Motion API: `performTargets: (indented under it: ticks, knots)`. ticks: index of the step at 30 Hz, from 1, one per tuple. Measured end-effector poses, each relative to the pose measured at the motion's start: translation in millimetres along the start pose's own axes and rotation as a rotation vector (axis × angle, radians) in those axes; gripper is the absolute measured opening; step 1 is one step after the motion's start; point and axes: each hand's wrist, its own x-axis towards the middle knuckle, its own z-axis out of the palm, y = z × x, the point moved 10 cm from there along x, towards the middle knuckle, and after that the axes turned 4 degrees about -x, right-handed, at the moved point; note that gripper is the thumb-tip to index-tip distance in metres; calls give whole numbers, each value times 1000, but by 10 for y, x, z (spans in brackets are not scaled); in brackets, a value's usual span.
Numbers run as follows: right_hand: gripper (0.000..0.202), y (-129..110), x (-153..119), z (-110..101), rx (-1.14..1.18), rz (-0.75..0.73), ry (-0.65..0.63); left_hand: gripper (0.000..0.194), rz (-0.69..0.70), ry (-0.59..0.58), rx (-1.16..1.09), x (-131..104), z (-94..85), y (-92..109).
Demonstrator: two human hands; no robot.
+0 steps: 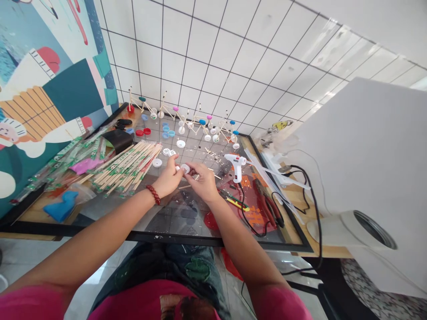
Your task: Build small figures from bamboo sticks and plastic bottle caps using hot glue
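Observation:
In the middle of the glass-topped table, my left hand point(169, 178) and my right hand point(203, 181) meet, fingers pinched around a white bottle cap point(185, 168). A short stick appears to show under my right fingers; whether it is held I cannot tell. Just beyond my left hand lie white caps with printed tops point(166, 152), and another white cap point(157, 163) rests to its left. Farther back sits a larger white cap point(180, 144). To the right of my right hand stands a white hot glue gun point(236, 165).
Wrapped chopsticks point(130, 171) are piled on the left. Small stick-and-cap bicycle models point(200, 122) line the tiled wall behind blue caps point(166, 129) and red caps point(143, 132). Pliers point(267, 204), a yellow utility knife point(237, 203) and glue sticks point(262, 171) lie right. Wood scraps are scattered about.

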Motion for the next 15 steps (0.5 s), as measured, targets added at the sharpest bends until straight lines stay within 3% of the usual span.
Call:
performTargets:
  ticks: [5,15]
  knots:
    - [28,36,3,-12,67,26,38,59,130,2,359,-42,49,132]
    - [29,34,-11,33,33,91,38,53,289,92,455,-77,46,178]
